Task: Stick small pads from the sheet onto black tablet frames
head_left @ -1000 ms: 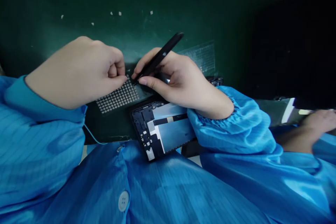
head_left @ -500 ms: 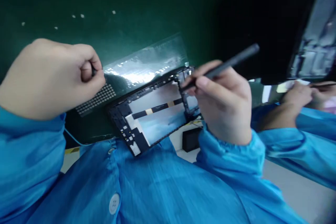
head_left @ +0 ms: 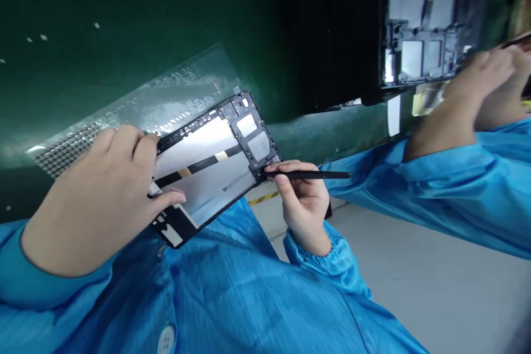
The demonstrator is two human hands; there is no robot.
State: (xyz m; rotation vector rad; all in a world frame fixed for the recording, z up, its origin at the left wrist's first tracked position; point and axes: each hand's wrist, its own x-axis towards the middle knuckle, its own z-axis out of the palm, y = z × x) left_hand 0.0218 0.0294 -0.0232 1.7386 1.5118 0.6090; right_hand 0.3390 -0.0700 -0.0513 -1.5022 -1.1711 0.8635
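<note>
Blue striped smock (head_left: 232, 298), white button (head_left: 166, 339), gathered cuffs (head_left: 327, 254)

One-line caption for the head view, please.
Left hand steadies an opened tablet while the right hand touches black tweezers to its corner.

Electronics assembly line: dark green antistatic bench mat (head_left: 124, 16), blue striped cleanroom smocks (head_left: 249, 298), opened black tablet chassis (head_left: 207, 166).

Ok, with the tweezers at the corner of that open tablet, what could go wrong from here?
1. The tablet overhangs the bench edge, held only by the left hand; it could perhaps slip off.
2. The tweezers in the right hand touch the frame's lower corner; a slip might scratch the panel.
3. The left hand half covers the sticker sheet and could smudge it.
</note>
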